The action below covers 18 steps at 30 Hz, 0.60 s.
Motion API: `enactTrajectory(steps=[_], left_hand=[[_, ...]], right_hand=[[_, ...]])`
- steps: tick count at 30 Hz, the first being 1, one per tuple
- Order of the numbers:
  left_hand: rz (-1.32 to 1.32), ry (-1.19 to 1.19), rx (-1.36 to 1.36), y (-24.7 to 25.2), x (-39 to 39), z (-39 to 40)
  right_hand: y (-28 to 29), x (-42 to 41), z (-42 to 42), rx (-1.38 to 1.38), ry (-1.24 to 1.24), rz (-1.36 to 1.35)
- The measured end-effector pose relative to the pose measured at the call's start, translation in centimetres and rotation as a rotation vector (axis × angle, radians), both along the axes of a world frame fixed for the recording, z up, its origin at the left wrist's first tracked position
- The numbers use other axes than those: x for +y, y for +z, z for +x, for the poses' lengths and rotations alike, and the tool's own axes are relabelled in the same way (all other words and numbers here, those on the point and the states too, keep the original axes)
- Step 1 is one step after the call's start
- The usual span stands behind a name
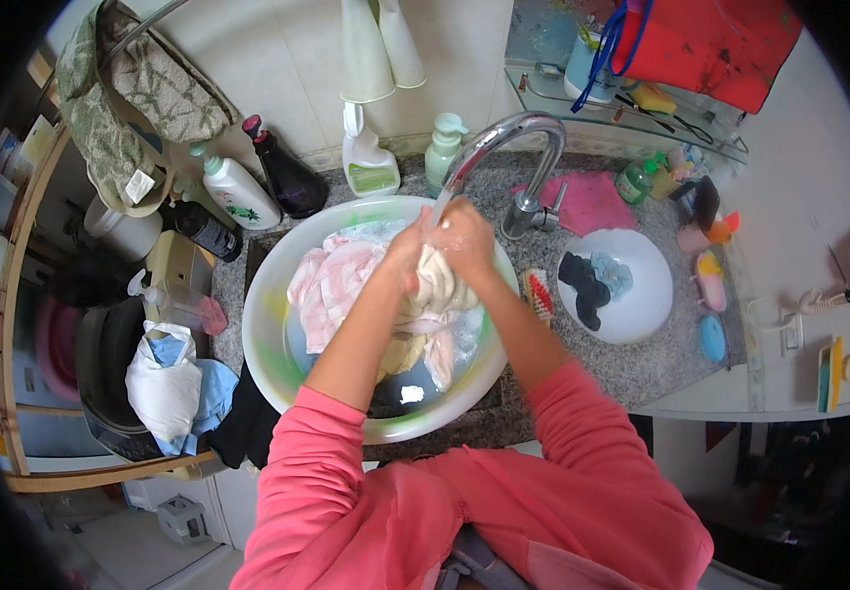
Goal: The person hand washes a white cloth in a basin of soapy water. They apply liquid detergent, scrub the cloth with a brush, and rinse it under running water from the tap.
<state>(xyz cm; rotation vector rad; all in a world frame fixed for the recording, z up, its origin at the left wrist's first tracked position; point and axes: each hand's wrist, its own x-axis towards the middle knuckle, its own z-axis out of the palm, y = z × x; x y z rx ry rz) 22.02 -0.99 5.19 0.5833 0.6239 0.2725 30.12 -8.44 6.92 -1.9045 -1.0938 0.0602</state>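
Observation:
Under the curved chrome faucet (498, 125), running water falls on both my hands, which are close together. My left hand (406, 254) and my right hand (467, 234) grip the upper part of a wet cream cloth (436, 284); their fingertips are largely hidden. The cloth hangs down into a large whitish plastic basin (261, 346). To the left in the basin lies a pink-and-white checked garment (332, 287). A pale yellow cloth (401, 355) and a light pink piece (439, 360) rest nearer me in sudsy water.
Right of the basin are a scrub brush (539, 295) and a white bowl (635, 321) holding dark and light-blue cloths. Pump bottles (240, 193) and a spray bottle (369, 166) line the wall. At left, a white bag (163, 394) sits on a dark tub (104, 369).

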Motion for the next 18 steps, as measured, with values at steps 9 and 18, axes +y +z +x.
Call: enactTrajectory(steps=[9, 18], left_hand=[[0.27, 0.051, -0.053, 1.3, 3.1, -3.7], [0.108, 0.138, -0.089, -3.1, 0.5, -0.7]], right_hand=[[-0.7, -3.4, 5.5, 0.432, 0.441, -0.108], [0.4, -0.8, -3.8, -0.26, 0.23, 0.135]])
